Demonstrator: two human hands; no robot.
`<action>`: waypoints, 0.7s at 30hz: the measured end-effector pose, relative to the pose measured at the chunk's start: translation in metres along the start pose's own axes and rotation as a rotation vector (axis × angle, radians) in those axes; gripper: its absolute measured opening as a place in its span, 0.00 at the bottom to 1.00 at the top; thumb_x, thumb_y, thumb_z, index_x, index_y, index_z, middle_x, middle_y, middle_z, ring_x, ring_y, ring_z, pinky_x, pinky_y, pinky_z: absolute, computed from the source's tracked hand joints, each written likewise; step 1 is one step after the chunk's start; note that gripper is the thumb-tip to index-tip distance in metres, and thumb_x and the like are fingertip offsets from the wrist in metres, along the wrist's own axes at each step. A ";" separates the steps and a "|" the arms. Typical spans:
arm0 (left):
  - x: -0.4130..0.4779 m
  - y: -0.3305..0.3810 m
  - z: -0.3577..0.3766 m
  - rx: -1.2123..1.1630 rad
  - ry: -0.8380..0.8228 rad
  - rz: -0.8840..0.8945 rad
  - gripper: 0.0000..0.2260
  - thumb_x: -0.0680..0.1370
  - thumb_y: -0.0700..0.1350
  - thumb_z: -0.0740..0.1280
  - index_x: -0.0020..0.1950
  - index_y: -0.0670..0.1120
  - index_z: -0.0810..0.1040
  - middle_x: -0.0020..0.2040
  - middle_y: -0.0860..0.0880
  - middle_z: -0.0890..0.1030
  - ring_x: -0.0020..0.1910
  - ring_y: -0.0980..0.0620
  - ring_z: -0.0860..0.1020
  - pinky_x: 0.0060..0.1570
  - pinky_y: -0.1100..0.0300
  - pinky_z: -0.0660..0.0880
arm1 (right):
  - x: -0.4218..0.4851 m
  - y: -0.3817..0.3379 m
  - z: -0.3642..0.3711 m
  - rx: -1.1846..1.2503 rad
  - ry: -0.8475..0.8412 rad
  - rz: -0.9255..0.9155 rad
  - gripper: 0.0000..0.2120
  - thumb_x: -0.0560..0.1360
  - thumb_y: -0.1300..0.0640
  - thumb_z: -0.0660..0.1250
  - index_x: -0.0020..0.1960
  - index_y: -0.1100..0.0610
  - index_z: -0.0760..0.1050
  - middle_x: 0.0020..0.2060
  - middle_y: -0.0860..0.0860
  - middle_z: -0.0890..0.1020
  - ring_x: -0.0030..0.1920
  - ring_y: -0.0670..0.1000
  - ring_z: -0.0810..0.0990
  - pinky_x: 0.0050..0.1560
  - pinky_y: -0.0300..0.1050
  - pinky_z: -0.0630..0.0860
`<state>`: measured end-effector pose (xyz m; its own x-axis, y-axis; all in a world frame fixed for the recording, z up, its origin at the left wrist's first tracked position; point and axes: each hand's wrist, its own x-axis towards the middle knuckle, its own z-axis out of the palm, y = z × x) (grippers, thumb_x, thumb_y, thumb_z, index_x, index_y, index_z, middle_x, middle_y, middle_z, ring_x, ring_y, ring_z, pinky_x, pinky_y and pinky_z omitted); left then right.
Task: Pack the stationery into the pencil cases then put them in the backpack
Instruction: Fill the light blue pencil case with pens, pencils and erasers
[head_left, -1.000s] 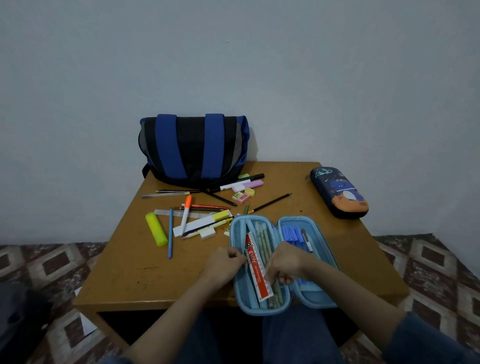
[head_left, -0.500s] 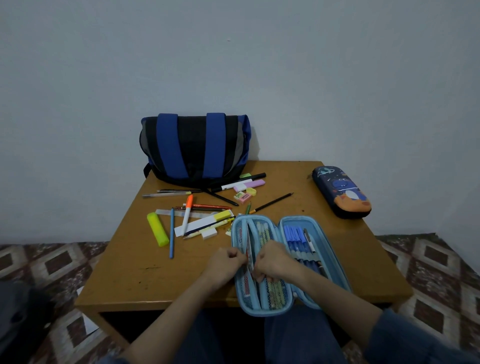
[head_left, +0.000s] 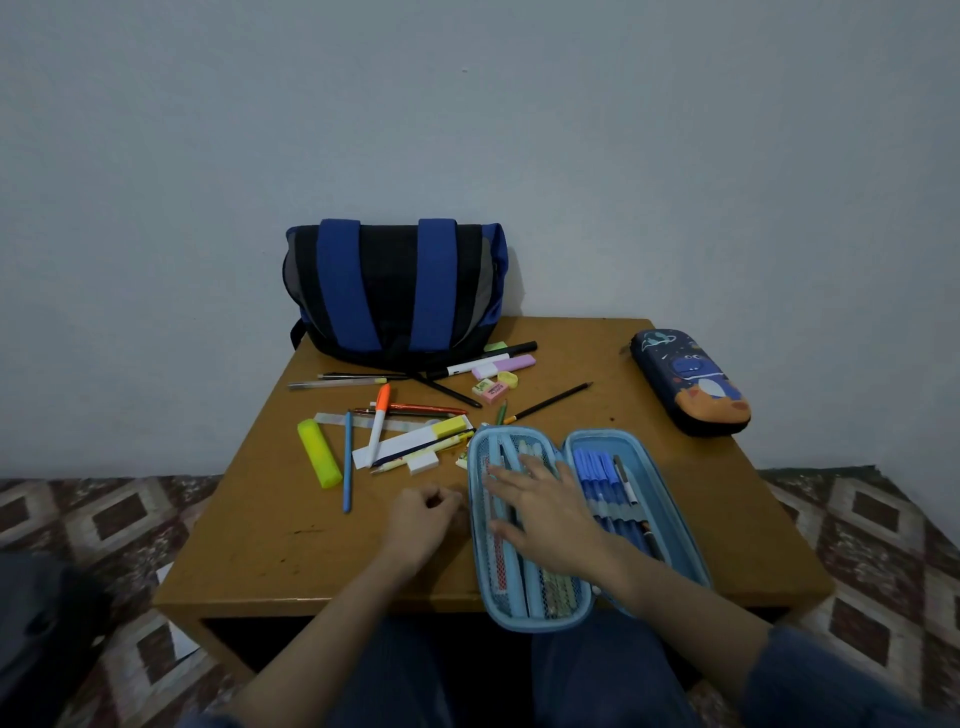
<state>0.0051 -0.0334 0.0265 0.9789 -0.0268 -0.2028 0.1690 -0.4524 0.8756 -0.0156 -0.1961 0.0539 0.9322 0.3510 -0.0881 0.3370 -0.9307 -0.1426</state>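
Observation:
A light blue pencil case (head_left: 582, 610) lies open at the table's front edge, pens under mesh in its left half and blue pens in its right. My right hand (head_left: 545, 512) lies flat with spread fingers on the left half's mesh. My left hand (head_left: 423, 522) rests on the table just left of the case, fingers loosely curled, holding nothing. Loose stationery is scattered behind: a yellow highlighter (head_left: 318, 460), a blue pen (head_left: 347, 467), an orange-capped marker (head_left: 378, 423), erasers (head_left: 491, 389), a black pencil (head_left: 550, 402). The blue and black backpack (head_left: 395, 291) stands at the back. A dark printed pencil case (head_left: 691, 382) lies shut at the right.
The wooden table (head_left: 291, 551) stands against a pale wall. Patterned floor tiles show on both sides. My knees in dark trousers are under the front edge. A dark object sits on the floor at the far left.
My right hand let go of the red and white tube, now under the left half's mesh, and spread flat over it. My left hand barely moved.

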 end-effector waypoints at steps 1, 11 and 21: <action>0.000 -0.002 -0.001 0.019 0.020 -0.002 0.08 0.79 0.43 0.62 0.42 0.44 0.78 0.37 0.49 0.78 0.37 0.55 0.75 0.37 0.66 0.70 | 0.001 0.001 0.003 -0.033 -0.045 0.012 0.26 0.79 0.43 0.55 0.75 0.49 0.57 0.75 0.44 0.57 0.76 0.52 0.48 0.72 0.63 0.43; 0.004 -0.008 -0.022 0.098 0.249 0.124 0.06 0.79 0.42 0.62 0.44 0.47 0.77 0.37 0.51 0.76 0.37 0.56 0.73 0.34 0.67 0.67 | 0.006 0.000 0.008 -0.030 -0.005 0.031 0.24 0.77 0.45 0.60 0.71 0.52 0.64 0.72 0.47 0.66 0.76 0.50 0.50 0.71 0.64 0.37; 0.022 -0.068 -0.105 0.469 0.560 0.025 0.18 0.77 0.41 0.63 0.67 0.40 0.70 0.72 0.41 0.64 0.70 0.41 0.62 0.67 0.46 0.63 | 0.038 -0.011 -0.001 0.141 0.135 0.005 0.14 0.76 0.48 0.63 0.56 0.55 0.79 0.57 0.49 0.79 0.60 0.51 0.73 0.69 0.55 0.62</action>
<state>0.0271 0.0902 0.0082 0.9150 0.3615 0.1794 0.2020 -0.7951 0.5718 0.0161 -0.1727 0.0534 0.9464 0.3202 0.0429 0.3190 -0.9053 -0.2804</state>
